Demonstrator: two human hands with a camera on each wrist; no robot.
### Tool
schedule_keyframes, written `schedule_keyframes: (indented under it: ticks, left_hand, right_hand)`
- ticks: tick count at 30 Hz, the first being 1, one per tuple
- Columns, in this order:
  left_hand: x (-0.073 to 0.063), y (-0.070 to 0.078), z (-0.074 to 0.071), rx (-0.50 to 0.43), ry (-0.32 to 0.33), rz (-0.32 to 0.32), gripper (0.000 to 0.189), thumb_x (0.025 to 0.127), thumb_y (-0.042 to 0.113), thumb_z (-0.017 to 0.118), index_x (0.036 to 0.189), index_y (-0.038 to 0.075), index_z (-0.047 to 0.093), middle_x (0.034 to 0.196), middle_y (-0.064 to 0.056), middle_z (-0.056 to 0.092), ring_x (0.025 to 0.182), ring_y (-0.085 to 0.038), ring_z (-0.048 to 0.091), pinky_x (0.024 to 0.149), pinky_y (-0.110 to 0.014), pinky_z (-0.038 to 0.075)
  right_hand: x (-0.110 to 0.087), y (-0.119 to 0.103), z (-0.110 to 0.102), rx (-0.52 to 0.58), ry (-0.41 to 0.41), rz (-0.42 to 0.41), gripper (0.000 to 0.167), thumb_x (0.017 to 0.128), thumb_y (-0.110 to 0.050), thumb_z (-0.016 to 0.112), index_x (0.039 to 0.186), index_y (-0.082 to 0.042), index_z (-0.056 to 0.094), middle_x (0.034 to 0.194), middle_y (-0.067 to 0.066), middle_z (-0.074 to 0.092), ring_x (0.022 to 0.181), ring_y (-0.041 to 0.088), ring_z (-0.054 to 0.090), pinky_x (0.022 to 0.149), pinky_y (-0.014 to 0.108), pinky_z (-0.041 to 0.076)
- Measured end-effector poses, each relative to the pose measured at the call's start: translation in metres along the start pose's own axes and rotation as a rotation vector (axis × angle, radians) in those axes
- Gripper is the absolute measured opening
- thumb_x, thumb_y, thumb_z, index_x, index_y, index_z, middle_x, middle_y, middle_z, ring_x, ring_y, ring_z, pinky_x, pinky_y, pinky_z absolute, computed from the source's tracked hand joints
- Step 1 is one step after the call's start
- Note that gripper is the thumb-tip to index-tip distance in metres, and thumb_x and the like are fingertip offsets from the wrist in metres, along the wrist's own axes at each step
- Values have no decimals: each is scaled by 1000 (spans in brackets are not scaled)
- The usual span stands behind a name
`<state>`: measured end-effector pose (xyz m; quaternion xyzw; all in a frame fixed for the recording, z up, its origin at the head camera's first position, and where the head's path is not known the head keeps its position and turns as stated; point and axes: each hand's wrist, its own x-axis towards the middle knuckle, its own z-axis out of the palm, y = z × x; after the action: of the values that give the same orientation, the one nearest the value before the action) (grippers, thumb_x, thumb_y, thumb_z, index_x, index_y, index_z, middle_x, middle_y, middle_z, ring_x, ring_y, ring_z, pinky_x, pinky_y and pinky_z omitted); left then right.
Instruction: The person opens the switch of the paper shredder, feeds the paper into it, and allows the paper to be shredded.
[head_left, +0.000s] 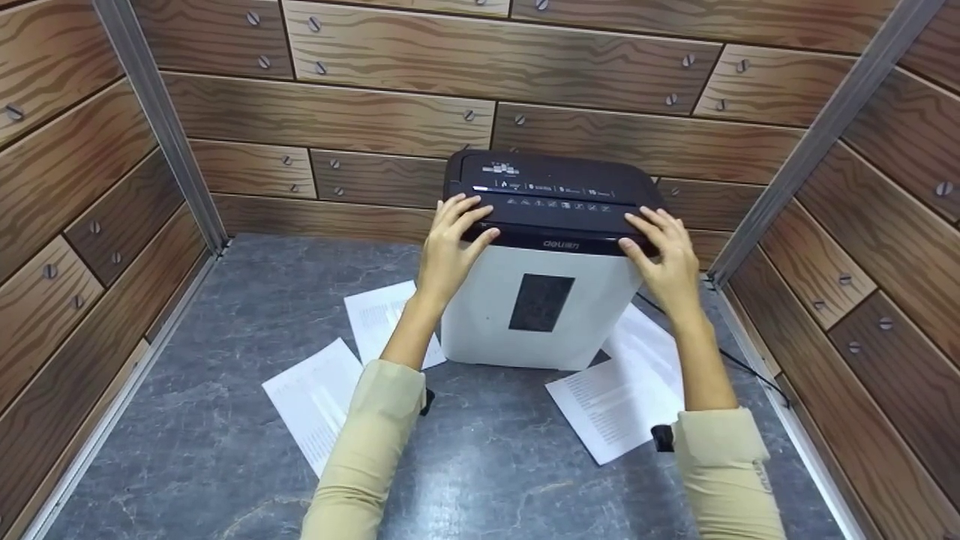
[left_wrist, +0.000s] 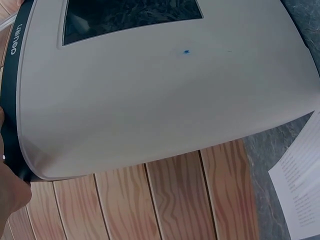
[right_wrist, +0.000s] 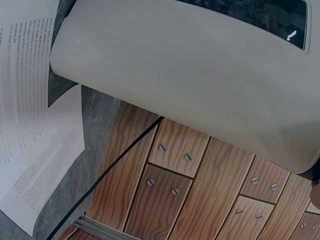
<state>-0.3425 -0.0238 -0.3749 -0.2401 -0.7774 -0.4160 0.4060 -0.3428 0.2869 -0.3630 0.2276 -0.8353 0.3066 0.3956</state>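
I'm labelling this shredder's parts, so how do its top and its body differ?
Colour: the top is black; the body is pale grey.
Height: the top is shallow, while the body is much taller.
Markings: the top carries rows of white icons and lettering; the body has a dark window in its front.
Shared: both have rounded corners.

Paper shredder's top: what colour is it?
The paper shredder's top is black, clearest in the head view.

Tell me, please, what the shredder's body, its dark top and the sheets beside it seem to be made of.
Shredder body: probably pale satin plastic, given its soft, even shading.
Dark top: likely plastic too; its front edge looks glossier.
Sheets: apparently matt white paper, thin and printed with text.
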Motion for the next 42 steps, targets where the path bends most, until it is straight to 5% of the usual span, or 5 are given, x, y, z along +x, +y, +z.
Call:
schedule_keyframes:
  ticks: [42]
  left_hand:
    - [0, 1, 2, -23, 10, -16, 33, 83, 24, 67, 109, 5, 67, 119, -9, 58, 122, -24, 41, 109, -33, 12]
  right_hand:
    - [-1, -2, 1, 15, 9, 18, 34, 84, -26, 67, 114, -8, 66, 124, 12, 56, 123, 32, 39, 109, 37, 14]
